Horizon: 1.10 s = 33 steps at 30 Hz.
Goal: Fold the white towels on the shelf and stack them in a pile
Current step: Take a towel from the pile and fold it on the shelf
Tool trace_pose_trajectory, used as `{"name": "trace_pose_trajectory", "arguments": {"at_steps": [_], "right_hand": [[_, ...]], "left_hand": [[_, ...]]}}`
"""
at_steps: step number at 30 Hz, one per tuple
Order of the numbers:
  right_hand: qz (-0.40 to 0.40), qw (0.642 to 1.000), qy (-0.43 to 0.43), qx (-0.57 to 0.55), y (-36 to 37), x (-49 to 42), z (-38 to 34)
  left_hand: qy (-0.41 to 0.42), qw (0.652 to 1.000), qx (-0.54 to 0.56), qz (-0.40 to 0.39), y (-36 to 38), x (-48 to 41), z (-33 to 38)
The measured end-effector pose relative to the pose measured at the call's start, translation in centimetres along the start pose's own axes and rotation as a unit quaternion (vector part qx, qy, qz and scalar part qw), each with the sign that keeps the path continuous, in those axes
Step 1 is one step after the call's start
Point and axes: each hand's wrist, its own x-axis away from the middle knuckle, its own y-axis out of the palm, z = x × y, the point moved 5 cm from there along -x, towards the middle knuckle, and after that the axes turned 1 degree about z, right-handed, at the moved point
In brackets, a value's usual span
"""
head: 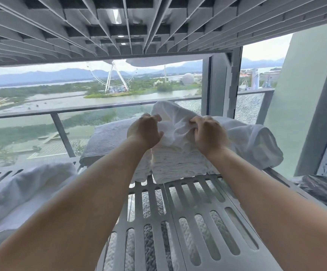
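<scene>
A crumpled white towel [175, 118] is bunched up on top of a tall pile of folded white towels [178, 163] at the back of the slotted grey shelf [188, 222]. My left hand [145, 132] grips the towel's left side and my right hand [207, 133] grips its right side, both with fingers curled into the cloth. A lower stack of folded towels [108, 141] lies to the left of the pile. Another loose white towel [256, 145] sits to the pile's right.
A rumpled white cloth [22, 192] lies on the shelf at the left. A slatted shelf [119, 26] hangs close overhead. A grey upright post [217, 85] and a glass wall stand behind. A dark patterned fabric [323, 190] lies at the right.
</scene>
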Motion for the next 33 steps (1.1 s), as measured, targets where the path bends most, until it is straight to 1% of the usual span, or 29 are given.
{"name": "trace_pose_trajectory", "arguments": {"at_steps": [6,12,18,26,30,33], "right_hand": [[0.023,0.999,0.025,-0.042,0.1,-0.3,0.2],[0.072,0.985,0.078,-0.137,-0.4,-0.6,0.7],[0.087,0.979,0.064,-0.174,-1.4,-0.3,0.4],[0.168,0.954,0.045,-0.242,-4.5,1.3,-0.5],[0.21,0.939,0.054,-0.267,-5.3,2.6,-0.4],[0.215,0.927,0.077,-0.296,-5.1,3.7,-0.7]], "left_hand": [[0.006,0.998,0.052,0.041,0.1,-0.2,-0.3],[0.008,0.991,0.094,0.092,-1.0,-0.4,0.4],[0.011,0.986,0.116,0.12,-2.4,0.3,1.6],[0.021,0.976,0.138,0.165,-5.6,2.2,3.8],[0.01,0.972,0.132,0.193,-6.9,3.9,3.5],[0.007,0.972,0.126,0.196,-7.4,5.6,3.1]]}}
